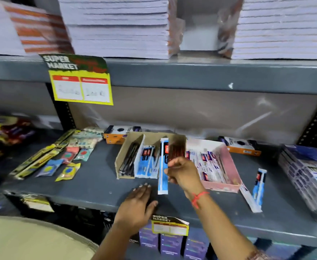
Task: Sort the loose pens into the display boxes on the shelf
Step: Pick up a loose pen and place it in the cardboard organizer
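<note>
Nearest the camera, the left hand [137, 207] lies flat and empty on the front edge of the grey shelf [90, 186], fingers spread, gripping nothing. Just beyond it the right hand [182, 172], a red thread [198, 198] at its wrist, pinches a packaged pen [163, 166] near its middle. This pen is a long, narrow white sleeve with a bright blue strip down its length and a small red-and-black label near the top; it stands almost upright in front of the brown box [127, 147]. That box is split by dividers: dark pens on the left, matching blue-and-white packs in the middle, reddish pens on the right. A pink box [231, 167] touching its right side holds more packs. Two loose pens [255, 190] lie on the shelf, right of the pink box.
</note>
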A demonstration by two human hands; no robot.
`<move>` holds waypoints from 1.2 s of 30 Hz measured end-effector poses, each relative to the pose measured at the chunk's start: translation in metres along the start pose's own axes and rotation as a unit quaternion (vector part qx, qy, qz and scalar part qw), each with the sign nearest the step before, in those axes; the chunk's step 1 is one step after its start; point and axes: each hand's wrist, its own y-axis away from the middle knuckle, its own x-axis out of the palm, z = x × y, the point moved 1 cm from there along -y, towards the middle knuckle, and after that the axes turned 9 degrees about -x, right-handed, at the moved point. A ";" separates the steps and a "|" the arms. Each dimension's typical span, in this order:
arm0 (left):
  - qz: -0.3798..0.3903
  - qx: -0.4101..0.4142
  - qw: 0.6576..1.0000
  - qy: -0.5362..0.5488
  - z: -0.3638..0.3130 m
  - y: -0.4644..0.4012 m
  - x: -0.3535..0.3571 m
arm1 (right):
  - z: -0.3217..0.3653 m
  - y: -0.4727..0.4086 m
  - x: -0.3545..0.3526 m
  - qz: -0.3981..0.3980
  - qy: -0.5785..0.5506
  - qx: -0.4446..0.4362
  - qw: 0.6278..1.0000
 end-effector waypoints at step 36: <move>-0.103 0.014 0.994 0.025 0.026 -0.010 0.012 | -0.002 -0.078 0.084 0.021 0.460 -0.076 0.885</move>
